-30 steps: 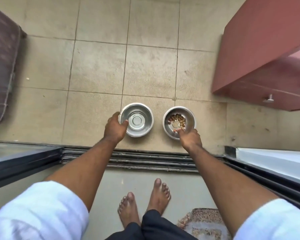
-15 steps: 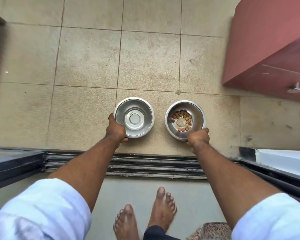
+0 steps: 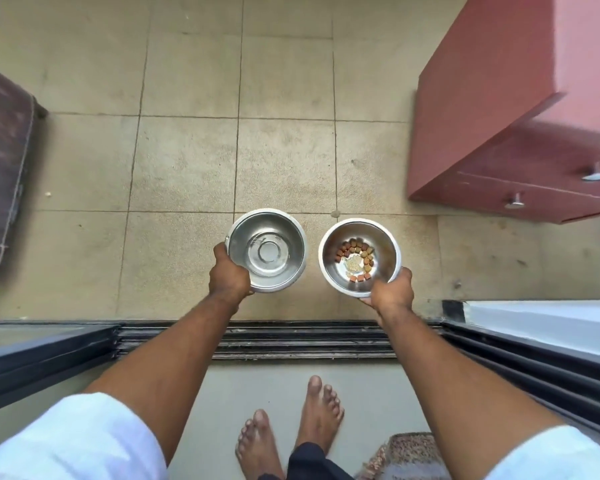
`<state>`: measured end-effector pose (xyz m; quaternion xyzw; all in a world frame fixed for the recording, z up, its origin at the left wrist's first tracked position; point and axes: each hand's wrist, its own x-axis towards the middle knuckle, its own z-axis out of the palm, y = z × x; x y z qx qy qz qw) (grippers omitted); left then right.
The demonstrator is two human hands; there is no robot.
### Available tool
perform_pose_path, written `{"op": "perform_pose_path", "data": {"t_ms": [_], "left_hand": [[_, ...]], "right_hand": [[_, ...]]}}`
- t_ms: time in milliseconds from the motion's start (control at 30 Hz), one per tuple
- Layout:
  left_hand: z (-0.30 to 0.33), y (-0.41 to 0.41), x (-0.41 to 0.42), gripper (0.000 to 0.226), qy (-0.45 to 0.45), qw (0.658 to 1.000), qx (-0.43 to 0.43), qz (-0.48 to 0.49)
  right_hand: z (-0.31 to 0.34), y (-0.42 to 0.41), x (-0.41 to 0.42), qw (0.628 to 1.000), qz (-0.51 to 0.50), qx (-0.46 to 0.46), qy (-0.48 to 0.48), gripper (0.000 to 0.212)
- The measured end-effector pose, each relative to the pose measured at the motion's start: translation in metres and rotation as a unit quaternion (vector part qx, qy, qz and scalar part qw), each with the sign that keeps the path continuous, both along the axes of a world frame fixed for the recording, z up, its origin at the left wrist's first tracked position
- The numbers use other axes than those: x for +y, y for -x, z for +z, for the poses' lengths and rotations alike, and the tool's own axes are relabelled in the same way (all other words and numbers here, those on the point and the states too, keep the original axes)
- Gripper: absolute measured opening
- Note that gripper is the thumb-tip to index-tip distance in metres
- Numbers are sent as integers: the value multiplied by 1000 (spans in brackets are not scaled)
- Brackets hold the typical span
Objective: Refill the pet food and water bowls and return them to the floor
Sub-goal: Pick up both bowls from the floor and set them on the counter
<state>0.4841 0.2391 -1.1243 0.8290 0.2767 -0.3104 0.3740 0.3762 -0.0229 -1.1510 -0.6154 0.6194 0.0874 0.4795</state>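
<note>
We hold a steel bowl in each hand above the tiled floor (image 3: 187, 161). Our left hand (image 3: 229, 280) has its grip closed on the near-left rim of the water bowl (image 3: 269, 249), whose contents we cannot tell. Our right hand (image 3: 392, 289) grips the near rim of the food bowl (image 3: 359, 256), which holds some kibble (image 3: 357, 254). The bowls sit side by side, apart. A red cabinet (image 3: 499, 133) stands at right.
</note>
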Motion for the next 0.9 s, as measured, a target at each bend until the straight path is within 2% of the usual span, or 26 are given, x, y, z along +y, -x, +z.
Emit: {"op": "perform_pose_path", "data": {"t_ms": [133,467,600,700,900], "left_hand": [[79,-1,-8,58,0,1000,-8,-8],[320,23,-14,48,15,999,-36,-20],[409,37,-12,46,37,997,-56,-44],[463,50,-9,35,61,993,-72,-74],[556,78,-4,19,101,976,-109,-156]], "right_hand": [[79,7,2,1000,-5,-20,19,41],[329,46,3,994,-61,-86,25,30],[422,73,10,988,-92,-121,26,34],[477,99,24,984,-105,-142,26,39],[562,167,61,957,-192,-218,20,43]]}}
